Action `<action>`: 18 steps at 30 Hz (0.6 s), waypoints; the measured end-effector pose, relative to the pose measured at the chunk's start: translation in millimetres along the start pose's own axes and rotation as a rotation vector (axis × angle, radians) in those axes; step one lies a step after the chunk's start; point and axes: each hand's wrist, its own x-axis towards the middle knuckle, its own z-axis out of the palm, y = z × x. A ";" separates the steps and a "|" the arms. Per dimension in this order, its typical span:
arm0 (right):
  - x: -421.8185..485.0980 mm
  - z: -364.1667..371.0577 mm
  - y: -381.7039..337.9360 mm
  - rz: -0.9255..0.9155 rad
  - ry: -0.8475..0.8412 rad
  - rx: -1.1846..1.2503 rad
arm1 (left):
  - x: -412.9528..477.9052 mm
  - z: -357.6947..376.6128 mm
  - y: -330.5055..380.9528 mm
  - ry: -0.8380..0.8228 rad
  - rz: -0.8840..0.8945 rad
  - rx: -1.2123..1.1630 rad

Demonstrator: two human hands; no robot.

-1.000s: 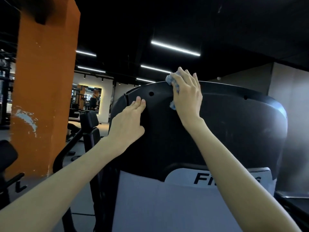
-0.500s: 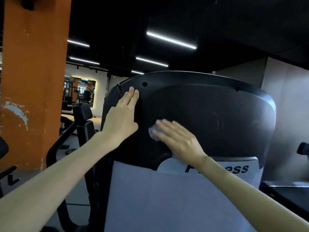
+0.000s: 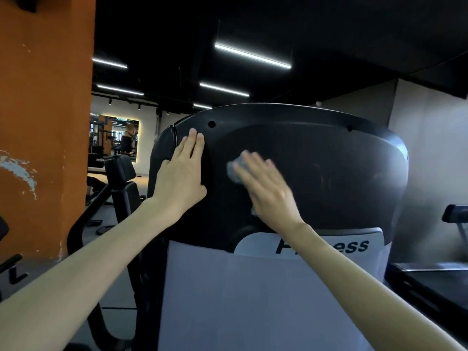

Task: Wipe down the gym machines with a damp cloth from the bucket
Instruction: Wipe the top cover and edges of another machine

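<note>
A gym machine fills the middle of the view; its black rounded top cover [image 3: 329,173] stands above a pale grey panel [image 3: 228,300] with dark lettering. My left hand [image 3: 181,176] lies flat on the cover's upper left, fingers straight and together. My right hand [image 3: 266,188] presses a small grey-blue cloth [image 3: 234,171] flat against the cover's middle, fingers straight and blurred by motion. Only the cloth's edge shows beyond my fingertips. No bucket is in view.
An orange pillar [image 3: 45,122] rises at the left. Another black machine with pads [image 3: 121,171] stands between the pillar and this one. A treadmill deck [image 3: 430,282] lies at the lower right by a grey wall. A lit mirror [image 3: 114,138] hangs far back.
My right hand swept the cloth from the cover's top edge down to its middle, then shifted slightly up and to the right. My left hand stayed flat on the cover.
</note>
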 end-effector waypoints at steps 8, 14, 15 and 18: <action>66.2 -17.8 43.5 0.268 0.129 0.001 | 7.5 -8.4 23.2 0.040 0.028 0.070; 103.3 -12.1 50.6 0.345 0.191 0.002 | 18.0 -1.2 59.5 0.183 0.211 0.093; 99.3 -13.8 58.9 0.318 0.183 -0.014 | 21.5 -1.2 68.9 0.193 0.236 0.090; 83.1 -23.8 89.4 0.384 0.229 0.004 | 30.8 0.5 98.6 0.203 0.286 0.088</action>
